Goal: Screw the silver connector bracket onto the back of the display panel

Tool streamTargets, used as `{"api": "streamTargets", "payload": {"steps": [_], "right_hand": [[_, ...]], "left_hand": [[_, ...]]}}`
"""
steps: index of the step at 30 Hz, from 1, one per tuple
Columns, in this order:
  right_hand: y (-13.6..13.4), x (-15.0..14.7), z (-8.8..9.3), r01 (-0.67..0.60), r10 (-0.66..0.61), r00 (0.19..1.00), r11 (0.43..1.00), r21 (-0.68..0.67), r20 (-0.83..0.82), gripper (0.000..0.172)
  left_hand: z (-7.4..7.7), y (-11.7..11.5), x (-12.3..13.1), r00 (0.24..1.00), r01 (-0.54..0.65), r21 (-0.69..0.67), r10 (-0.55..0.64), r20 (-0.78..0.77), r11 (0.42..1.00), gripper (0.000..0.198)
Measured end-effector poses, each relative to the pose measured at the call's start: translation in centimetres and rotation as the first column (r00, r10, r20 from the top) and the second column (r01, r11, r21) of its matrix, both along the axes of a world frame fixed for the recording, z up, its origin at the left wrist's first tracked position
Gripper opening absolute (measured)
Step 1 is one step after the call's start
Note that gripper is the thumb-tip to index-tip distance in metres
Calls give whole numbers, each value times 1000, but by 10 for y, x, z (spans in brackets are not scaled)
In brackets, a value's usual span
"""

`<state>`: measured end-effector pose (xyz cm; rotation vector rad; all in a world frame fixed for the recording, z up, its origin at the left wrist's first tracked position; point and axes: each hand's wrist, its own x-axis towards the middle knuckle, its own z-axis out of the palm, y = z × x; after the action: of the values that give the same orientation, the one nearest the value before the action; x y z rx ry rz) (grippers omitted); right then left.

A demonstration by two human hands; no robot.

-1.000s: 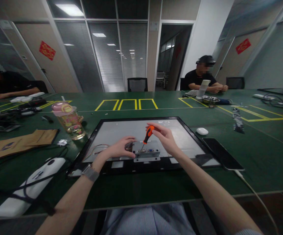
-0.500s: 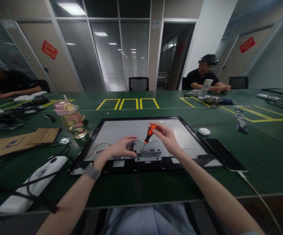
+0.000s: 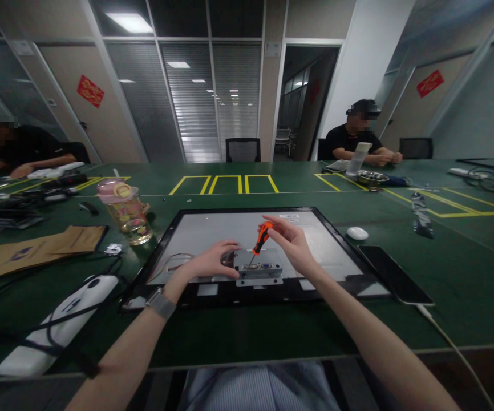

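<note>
Between the thumb and fingers of my right hand point(image 3: 292, 240) is an orange-and-black screwdriver point(image 3: 263, 237). It leans, tip down and to the left, onto a grey metal bracket point(image 3: 259, 279) with video ports point(image 3: 266, 266) along it. My left hand point(image 3: 213, 260) is curled around the bracket's left end, thumb at the near corner and fingers behind. Underneath lies a flat display panel point(image 3: 213, 231) with a black frame, its grey back facing up. Thin wires point(image 3: 178, 257) run across the panel left of the bracket. The exact spot under the screwdriver tip is too small to make out.
Left of the panel stand a pink-lidded cup point(image 3: 125, 211), a brown paper bag point(image 3: 41, 251) and a white power strip point(image 3: 59, 325) with black cables. A phone point(image 3: 395, 274) on a cable and a white mouse point(image 3: 357, 233) lie right. Two people sit across the green table point(image 3: 213, 331).
The view has tilted very slightly, so everything sits a bit lower. Both hands keep their hold, and the screwdriver stays at the same place on the bracket.
</note>
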<state>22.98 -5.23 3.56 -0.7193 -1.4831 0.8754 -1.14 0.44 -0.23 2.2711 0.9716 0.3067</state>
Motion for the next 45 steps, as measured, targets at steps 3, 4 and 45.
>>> {"api": "streamTargets", "payload": {"steps": [3, 4, 45], "right_hand": [[1, 1, -1, -26, 26, 1000, 1000, 1, -14, 27], [2, 1, -2, -17, 17, 1000, 1000, 6, -14, 25], [4, 4, 1, 32, -33, 999, 999, 16, 35, 22]], "left_hand": [[1, 0, 0, 1000, 3, -4, -3, 12, 1000, 75], [1, 0, 0, 1000, 3, -5, -2, 17, 1000, 75], [-3, 2, -1, 1000, 3, 23, -3, 0, 1000, 81]]}}
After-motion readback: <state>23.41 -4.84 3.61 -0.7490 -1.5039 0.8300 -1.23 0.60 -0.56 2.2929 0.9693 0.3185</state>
